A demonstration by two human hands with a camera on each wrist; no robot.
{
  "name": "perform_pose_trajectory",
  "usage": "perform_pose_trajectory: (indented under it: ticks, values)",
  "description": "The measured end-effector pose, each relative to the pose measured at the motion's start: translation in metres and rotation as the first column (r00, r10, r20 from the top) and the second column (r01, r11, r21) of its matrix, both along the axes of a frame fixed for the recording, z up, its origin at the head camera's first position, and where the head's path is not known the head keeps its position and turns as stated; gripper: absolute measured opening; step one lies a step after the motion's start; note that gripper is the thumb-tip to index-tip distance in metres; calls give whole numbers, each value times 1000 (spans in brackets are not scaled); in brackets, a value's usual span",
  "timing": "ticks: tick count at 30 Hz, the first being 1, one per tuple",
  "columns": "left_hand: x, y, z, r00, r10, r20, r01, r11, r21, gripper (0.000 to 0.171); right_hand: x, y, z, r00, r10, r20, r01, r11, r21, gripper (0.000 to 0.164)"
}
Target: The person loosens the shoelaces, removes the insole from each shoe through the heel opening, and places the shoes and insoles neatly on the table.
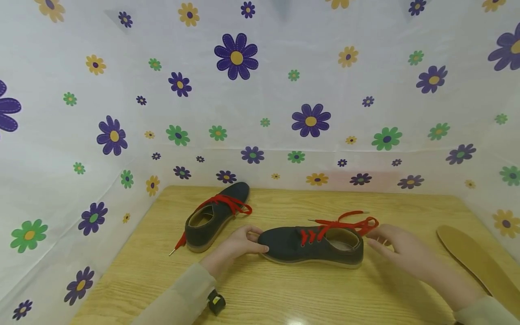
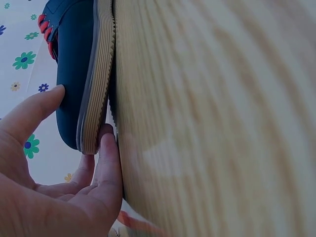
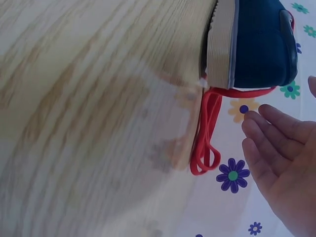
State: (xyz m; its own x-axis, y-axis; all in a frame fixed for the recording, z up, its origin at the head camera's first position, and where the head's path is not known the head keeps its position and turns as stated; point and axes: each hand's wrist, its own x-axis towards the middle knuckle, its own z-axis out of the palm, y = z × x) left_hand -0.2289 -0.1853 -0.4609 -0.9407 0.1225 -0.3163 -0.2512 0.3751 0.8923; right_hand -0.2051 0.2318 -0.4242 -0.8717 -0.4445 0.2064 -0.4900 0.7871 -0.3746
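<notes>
A dark navy shoe (image 1: 280,246) with red laces (image 1: 313,237) lies on the table, its toe pointing left. My left hand (image 1: 239,243) pinches the toe end. In the left wrist view, its thumb presses the upper of the shoe (image 2: 79,74) and its fingers touch the front and underside of the ribbed sole (image 2: 101,64). Beside the heel, my right hand (image 1: 400,248) hovers with loosely bent fingers and holds nothing. A gap separates it from the heel (image 3: 259,54) in the right wrist view, where a loop of lace (image 3: 207,128) trails past.
A second navy shoe (image 1: 201,234), also red-laced, stands behind and left. At the right edge lies a tan insole (image 1: 471,257). A small black object (image 1: 216,302) is near the left sleeve. Flower-patterned sheeting (image 1: 264,95) encloses the wooden table (image 1: 284,293).
</notes>
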Motion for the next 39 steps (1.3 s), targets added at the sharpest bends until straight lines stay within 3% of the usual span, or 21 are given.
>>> perform_pose_trajectory:
  ticks: [13,21,29,34,39]
  values:
    - [2,0,4,1000,-3,-9,3,1000,-8,54,-8,-18,-10,991,-38,127,49,995,-90,37]
    - [1,-1,3,1000,-20,-8,20,999,-25,54,-8,-19,-17,960,-32,277,78,984,-158,43]
    - [-2,2,10,999,-17,42,19,999,-47,48,-10,-18,-21,869,-14,495,175,943,-282,52]
    - [-6,1,10,997,-45,60,43,998,42,49,-9,-21,-19,805,22,593,256,889,-380,61]
    - [-11,0,8,997,-43,63,36,993,110,52,-9,-24,-17,736,30,676,348,840,-416,68]
